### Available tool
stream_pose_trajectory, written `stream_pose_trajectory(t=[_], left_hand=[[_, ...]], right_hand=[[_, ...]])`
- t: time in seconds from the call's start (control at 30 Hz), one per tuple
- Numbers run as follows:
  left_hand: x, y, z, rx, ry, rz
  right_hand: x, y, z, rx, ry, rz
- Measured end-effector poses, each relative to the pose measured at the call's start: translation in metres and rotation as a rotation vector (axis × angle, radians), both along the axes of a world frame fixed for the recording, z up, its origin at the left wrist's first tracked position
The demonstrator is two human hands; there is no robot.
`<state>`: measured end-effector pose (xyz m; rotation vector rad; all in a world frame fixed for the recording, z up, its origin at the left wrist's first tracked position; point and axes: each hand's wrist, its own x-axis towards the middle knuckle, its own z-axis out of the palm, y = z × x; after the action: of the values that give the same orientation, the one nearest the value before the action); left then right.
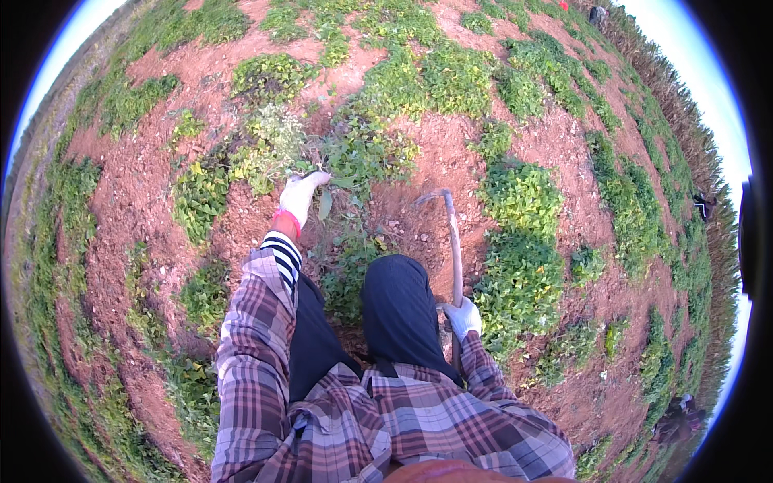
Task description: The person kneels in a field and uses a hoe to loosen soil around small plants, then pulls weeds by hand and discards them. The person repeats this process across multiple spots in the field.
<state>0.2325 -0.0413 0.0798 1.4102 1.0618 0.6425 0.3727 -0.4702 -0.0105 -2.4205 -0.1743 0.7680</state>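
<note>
My left hand (300, 194), in a white glove with a pink band at the wrist, is ahead of my left knee. Its fingers are closed on thin plant stems (314, 164), and a pale, wilted tangle of weeds (279, 136) spreads just beyond. Leafy green vines (362, 151) grow beside that hand on the right. Next to my right knee, my right hand (464, 318), also white-gloved, grips the wooden handle (454, 247) of a hoe. The hoe's metal head (430, 197) is at the far end of the handle, over loose reddish soil; whether it touches the ground is unclear.
Rows of low vines (522, 241) run across stony red soil (438, 142) on both sides. Tall dry crop plants (682, 102) line the right edge. Other people are far off at right, one at the lower right (679, 419) and one higher up (704, 206).
</note>
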Motion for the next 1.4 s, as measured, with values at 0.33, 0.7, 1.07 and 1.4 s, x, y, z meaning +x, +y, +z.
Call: stream_pose_trajectory(t=[0.33,0.7,1.07,1.4], left_hand=[[-0.011,-0.001,0.018,-0.305,-0.503,0.108],[-0.030,0.022,0.007,-0.389,-0.632,0.088],[-0.067,0.055,-0.024,0.234,-0.429,0.085],[-0.062,0.064,-0.043,0.130,-0.269,0.316]], right_hand=[[-0.005,0.019,0.018,0.125,-0.111,-0.040],[0.006,0.017,0.003,-0.142,-0.106,0.253],[0.094,0.074,0.087,-0.567,-0.669,0.603],[0.114,0.172,0.185,0.076,-0.647,0.492]])
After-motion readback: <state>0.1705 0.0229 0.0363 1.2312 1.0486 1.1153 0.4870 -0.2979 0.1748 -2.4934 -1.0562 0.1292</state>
